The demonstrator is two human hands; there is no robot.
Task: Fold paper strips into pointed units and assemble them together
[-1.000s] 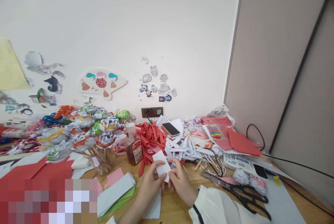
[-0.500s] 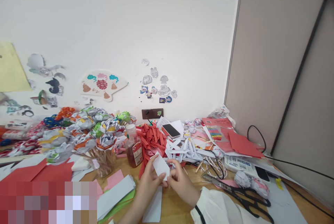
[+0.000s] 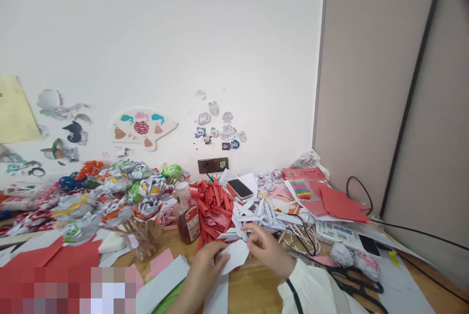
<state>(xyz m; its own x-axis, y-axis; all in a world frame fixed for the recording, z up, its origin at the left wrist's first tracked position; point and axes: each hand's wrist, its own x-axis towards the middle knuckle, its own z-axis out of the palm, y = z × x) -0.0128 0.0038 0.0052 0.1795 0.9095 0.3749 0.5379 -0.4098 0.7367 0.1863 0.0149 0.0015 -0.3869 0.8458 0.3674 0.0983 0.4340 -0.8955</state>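
Observation:
A small folded piece of white paper [image 3: 236,256] with angled corners is held up over the front of the desk. My left hand [image 3: 209,267] pinches its left edge, thumb on top and fingers behind. At the right edge my right hand [image 3: 264,248] has its fingers curled against the paper's corner, the index finger a little raised. Beneath the hands lies a white paper strip [image 3: 216,297]. Just beyond are a heap of folded white strips [image 3: 256,214] and a pile of folded red strips [image 3: 213,204].
A bottle of red-brown liquid [image 3: 187,219] and a cup of sticks [image 3: 142,240] stand left of my hands. Stacked paper strips [image 3: 164,284] lie front left. Black scissors [image 3: 357,282] lie by my right sleeve. A phone [image 3: 240,188] rests on the heap; crumpled paper flowers [image 3: 135,187] fill the back left.
The white paper has tilted from nearly upright to flatter and moved slightly right and down. Both hands have shifted with it, and the camera view has tipped up a little.

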